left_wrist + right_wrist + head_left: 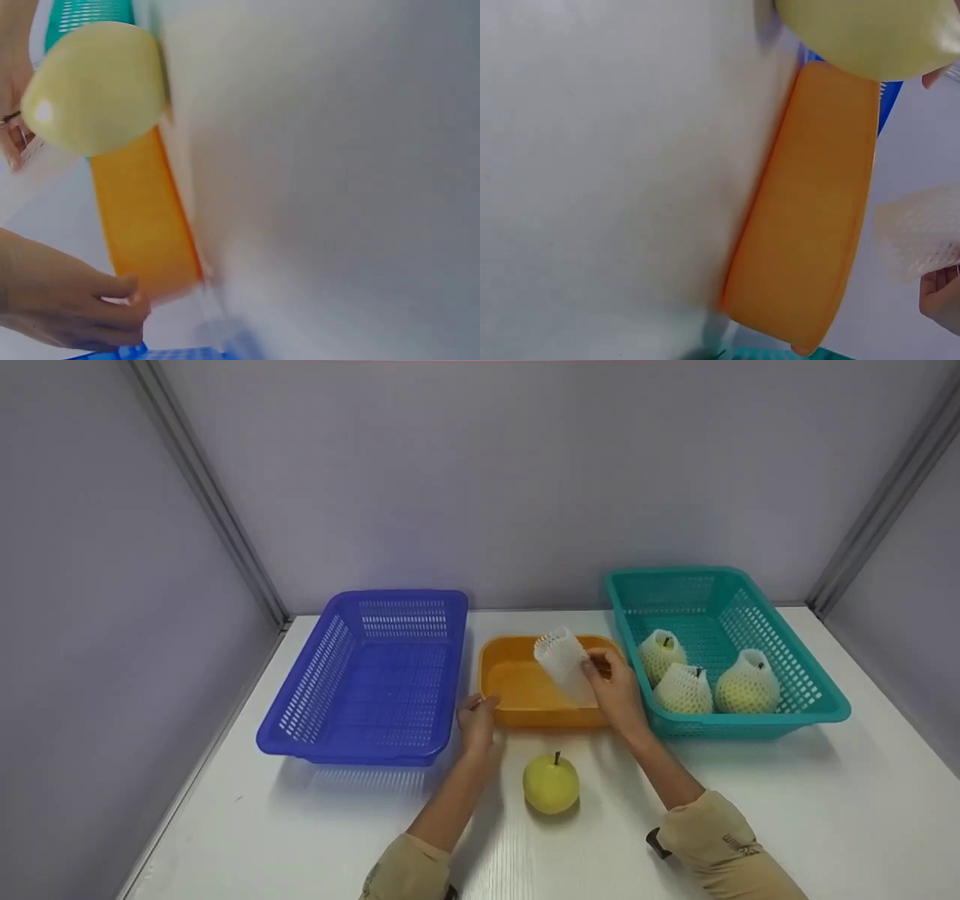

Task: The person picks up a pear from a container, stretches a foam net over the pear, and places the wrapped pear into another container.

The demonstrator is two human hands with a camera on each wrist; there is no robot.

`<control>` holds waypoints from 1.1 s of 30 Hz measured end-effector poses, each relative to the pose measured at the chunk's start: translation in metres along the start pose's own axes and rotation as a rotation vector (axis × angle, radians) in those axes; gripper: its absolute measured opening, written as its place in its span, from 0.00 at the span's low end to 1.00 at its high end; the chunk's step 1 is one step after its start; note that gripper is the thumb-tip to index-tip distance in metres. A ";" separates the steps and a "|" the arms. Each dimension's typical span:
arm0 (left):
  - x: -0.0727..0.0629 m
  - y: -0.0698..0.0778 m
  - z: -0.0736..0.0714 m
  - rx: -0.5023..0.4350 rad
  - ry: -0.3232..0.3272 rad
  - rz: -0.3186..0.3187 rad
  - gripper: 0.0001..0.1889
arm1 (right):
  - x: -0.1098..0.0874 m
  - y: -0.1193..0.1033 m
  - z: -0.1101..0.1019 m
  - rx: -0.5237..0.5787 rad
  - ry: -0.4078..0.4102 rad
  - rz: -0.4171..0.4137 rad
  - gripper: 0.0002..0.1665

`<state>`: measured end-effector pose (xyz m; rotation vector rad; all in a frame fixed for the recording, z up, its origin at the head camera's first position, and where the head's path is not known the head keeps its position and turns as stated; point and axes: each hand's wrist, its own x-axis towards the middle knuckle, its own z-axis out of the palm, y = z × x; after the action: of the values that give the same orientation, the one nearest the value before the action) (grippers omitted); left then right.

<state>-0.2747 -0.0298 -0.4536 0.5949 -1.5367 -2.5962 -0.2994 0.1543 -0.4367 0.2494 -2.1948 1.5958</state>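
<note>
In the head view, my right hand (616, 690) pinches a white foam net sleeve (562, 660) between thumb and fingers, above the orange bin (544, 718). The sleeve is an empty tube, tilted. At the bin's front left corner is my left hand (478, 727), its fingers loosely bent. A pale gap shows between thumb and forefinger in the left wrist view, where this hand (75, 300) overlaps the bin's end; contact is unclear. One bare yellow-green pear (551, 784) stands on the table between my forearms, stem up.
To the left stands a blue basket (352, 757) with nothing in it. A teal basket (795, 716) on the right holds three pears in foam nets, such as the right-hand pear (748, 686). Grey wall panels (480, 495) enclose the white table (225, 817).
</note>
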 end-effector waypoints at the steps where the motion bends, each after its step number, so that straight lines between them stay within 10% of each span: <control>1: -0.004 0.002 0.000 0.015 -0.024 -0.009 0.28 | -0.001 -0.003 -0.001 0.007 -0.003 0.007 0.10; 7: -0.016 0.007 0.005 0.086 -0.175 0.060 0.18 | -0.011 -0.021 -0.005 0.076 -0.022 0.036 0.10; 15: -0.041 0.017 0.009 0.415 -0.442 0.252 0.20 | -0.028 -0.043 -0.010 0.196 -0.064 0.097 0.11; 22: -0.053 0.022 0.011 0.591 -0.589 0.154 0.27 | -0.041 -0.061 -0.016 0.305 -0.089 0.118 0.12; 29: -0.054 0.020 0.011 0.403 -0.713 0.049 0.24 | -0.049 -0.073 -0.020 0.366 -0.146 0.155 0.21; 33: -0.054 0.019 0.013 0.267 -0.675 0.050 0.20 | -0.052 -0.074 -0.022 0.361 -0.163 0.201 0.22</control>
<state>-0.2320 -0.0152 -0.4160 -0.3651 -2.0455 -2.7149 -0.2201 0.1461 -0.3890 0.2776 -2.0872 2.1532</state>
